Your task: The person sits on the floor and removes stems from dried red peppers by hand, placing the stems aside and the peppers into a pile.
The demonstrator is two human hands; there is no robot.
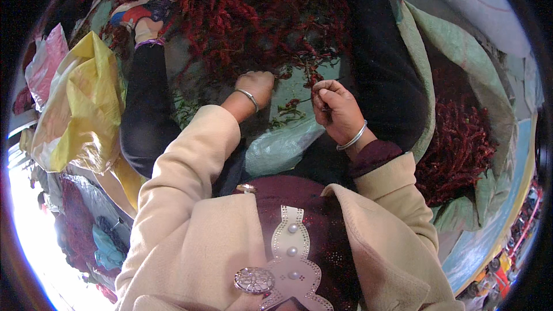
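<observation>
A large heap of dried red chili peppers lies on a greenish sheet between my outstretched legs. My left hand, with a metal bangle at the wrist, is at the near edge of the heap; its fingers curl down and what they hold cannot be seen. To its right, my right hand pinches a dried red chili pepper between thumb and fingers. Loose green stems lie on the sheet between the two hands.
An open woven sack of red chilies stands at my right, beyond my leg. On the left are a yellow plastic sack and a pink bag. A white sack lies at the upper right.
</observation>
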